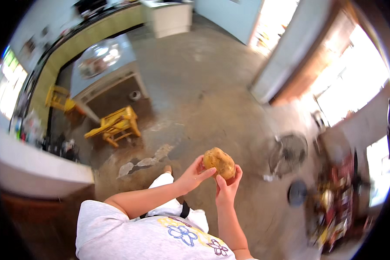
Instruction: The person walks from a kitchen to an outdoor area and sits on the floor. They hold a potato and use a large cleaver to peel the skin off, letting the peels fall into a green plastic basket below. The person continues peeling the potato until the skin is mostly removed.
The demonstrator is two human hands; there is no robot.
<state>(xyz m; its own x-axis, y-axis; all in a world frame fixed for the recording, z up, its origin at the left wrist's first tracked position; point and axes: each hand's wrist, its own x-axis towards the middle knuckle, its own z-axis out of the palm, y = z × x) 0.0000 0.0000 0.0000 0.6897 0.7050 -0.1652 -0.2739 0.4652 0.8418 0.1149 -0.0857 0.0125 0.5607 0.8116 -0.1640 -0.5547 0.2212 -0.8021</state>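
A potato [219, 162], yellow-brown with darker marks on its skin, is held up in front of my body between both hands. My left hand [195, 174] grips its left side, with the thumb across the lower edge. Closed on its right and lower side is my right hand [229, 186], thumb pressed against the front. Parts of the fingers behind the potato are hidden.
Left of me are a yellow wooden stool [117, 125], another yellow seat [58, 97] and a table [132, 52] bearing a shiny covered item. To the right stand a round woven basket [289, 152], a dark round object [297, 193] and a blurred cluttered shelf [333, 203].
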